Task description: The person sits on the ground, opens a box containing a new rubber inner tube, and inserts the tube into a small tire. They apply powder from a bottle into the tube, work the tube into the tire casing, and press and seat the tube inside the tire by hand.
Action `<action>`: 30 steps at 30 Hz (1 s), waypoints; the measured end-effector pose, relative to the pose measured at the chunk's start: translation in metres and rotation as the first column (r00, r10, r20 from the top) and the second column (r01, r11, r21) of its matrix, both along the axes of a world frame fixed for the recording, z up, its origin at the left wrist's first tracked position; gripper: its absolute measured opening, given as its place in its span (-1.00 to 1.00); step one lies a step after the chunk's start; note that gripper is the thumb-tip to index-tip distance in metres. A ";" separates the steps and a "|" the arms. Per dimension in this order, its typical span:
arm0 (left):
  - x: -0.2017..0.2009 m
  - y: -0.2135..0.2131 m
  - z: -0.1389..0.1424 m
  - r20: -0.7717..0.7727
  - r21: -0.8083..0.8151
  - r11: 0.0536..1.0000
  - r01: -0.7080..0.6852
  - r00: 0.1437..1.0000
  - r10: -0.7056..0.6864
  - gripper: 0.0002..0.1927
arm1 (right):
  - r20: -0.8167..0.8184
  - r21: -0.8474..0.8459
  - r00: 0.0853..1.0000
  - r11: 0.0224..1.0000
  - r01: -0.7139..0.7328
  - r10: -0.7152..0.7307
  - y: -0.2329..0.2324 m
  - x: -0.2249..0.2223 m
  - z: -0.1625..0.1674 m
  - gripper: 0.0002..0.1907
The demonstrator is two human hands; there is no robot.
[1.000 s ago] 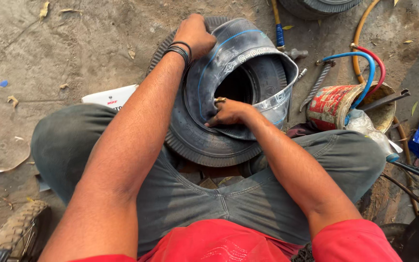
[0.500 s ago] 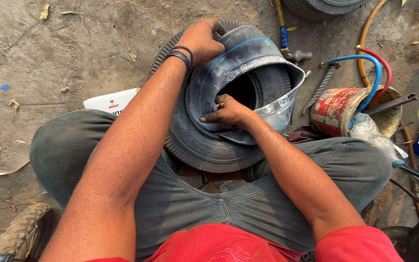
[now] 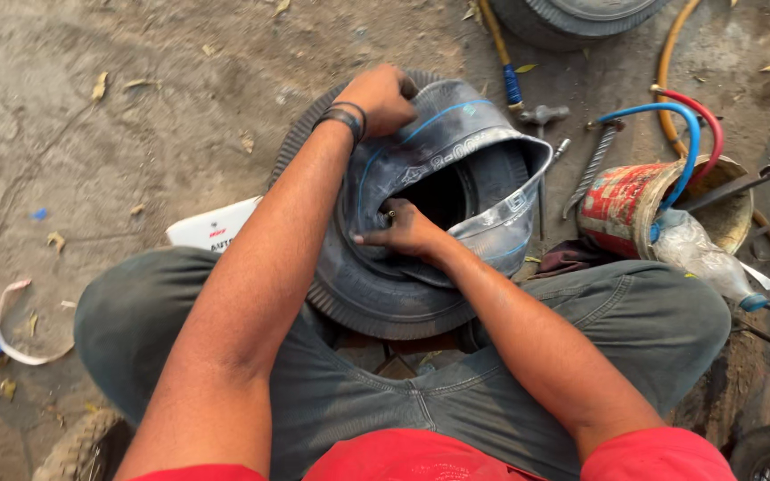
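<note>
We noted the left hand [image 3: 383, 96] gripping the far edge of the limp, glossy inner tube [image 3: 456, 151], while the right hand [image 3: 405, 233] pressed fingers flat inside the ribbed rubber tyre [image 3: 376, 298].

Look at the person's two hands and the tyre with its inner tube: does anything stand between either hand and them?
Nothing visible does. The left hand grips the inner tube at the tyre's far edge; the right hand presses on the tube's inner fold.

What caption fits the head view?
Left hand grips the inner tube while right hand presses inside the tyre.
</note>
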State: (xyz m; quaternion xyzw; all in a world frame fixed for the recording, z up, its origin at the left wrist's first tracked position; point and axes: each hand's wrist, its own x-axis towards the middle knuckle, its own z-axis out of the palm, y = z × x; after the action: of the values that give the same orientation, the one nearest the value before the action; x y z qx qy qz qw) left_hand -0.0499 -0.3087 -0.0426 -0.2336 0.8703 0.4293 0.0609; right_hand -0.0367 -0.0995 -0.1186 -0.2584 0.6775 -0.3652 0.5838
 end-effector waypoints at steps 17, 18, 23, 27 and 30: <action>-0.011 0.016 -0.003 -0.216 -0.054 0.999 -0.010 0.976 -0.002 -0.60 | 0.347 0.172 0.863 0.929 0.327 -0.367 -0.014 0.019 0.019 -0.50; -0.012 0.017 -0.004 -0.183 -0.118 0.993 0.009 0.983 -0.031 -0.59 | 0.326 0.169 0.869 0.927 0.334 -0.372 -0.014 0.018 0.018 -0.49; -0.012 0.017 -0.004 -0.373 0.523 0.822 0.225 0.928 -0.016 -0.55 | 0.395 0.082 0.778 0.863 0.499 -0.488 -0.006 0.019 0.004 -0.58; -0.008 0.018 0.001 -0.339 0.656 0.702 0.277 0.939 -0.055 -0.77 | 0.555 0.182 0.498 0.681 0.709 -0.666 -0.003 0.019 0.003 -0.63; -0.008 0.023 0.004 -0.281 0.744 0.620 0.249 0.959 -0.047 -0.52 | 0.514 0.216 0.466 0.634 0.742 -0.720 -0.009 0.021 0.012 -0.62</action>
State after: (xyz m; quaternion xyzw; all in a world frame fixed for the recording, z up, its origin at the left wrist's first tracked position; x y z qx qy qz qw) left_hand -0.0575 -0.2856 -0.0388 -0.0597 0.6193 0.7780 0.0875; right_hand -0.0158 -0.1085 -0.1065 0.1633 0.5136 -0.6499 0.5359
